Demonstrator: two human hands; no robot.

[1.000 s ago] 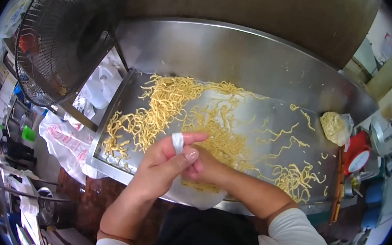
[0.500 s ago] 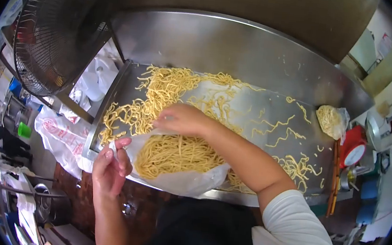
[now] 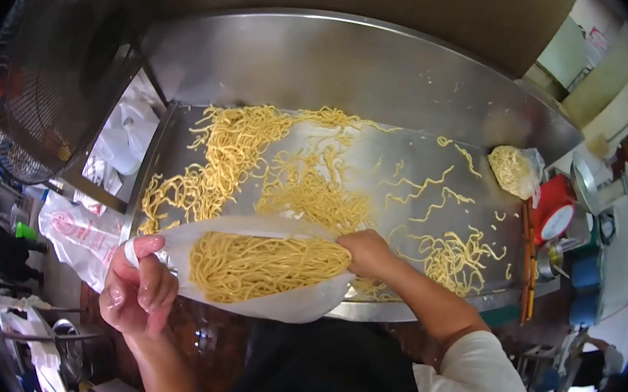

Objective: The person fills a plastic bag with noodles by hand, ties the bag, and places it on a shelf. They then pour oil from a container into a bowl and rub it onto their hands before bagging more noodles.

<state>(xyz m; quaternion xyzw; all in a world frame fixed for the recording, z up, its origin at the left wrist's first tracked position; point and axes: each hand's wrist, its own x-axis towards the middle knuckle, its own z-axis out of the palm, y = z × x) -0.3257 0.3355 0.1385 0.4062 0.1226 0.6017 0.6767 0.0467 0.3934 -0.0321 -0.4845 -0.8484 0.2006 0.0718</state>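
A clear plastic bag (image 3: 304,301) full of yellow noodles (image 3: 269,267) lies stretched sideways at the front edge of the metal tray (image 3: 394,309). At its left end my left hand (image 3: 140,289) pinches the gathered plastic between thumb and finger. My right hand (image 3: 369,253) is closed on the bag's right end, beside the noodles. Behind the bag, loose noodles (image 3: 236,143) are heaped at the left and middle of the tray, with a smaller tangle (image 3: 455,259) to the right of my right hand.
A large fan (image 3: 61,73) stands at the upper left above white plastic bags (image 3: 84,230). On the right are a bagged noodle portion (image 3: 511,171), a red scale (image 3: 555,208) and long wooden sticks (image 3: 527,262). People are in the background at both sides.
My right hand has moved right, from the loose noodles at the left to the bag's right end. My left hand has moved left and down, and the bag is now drawn out lengthwise.
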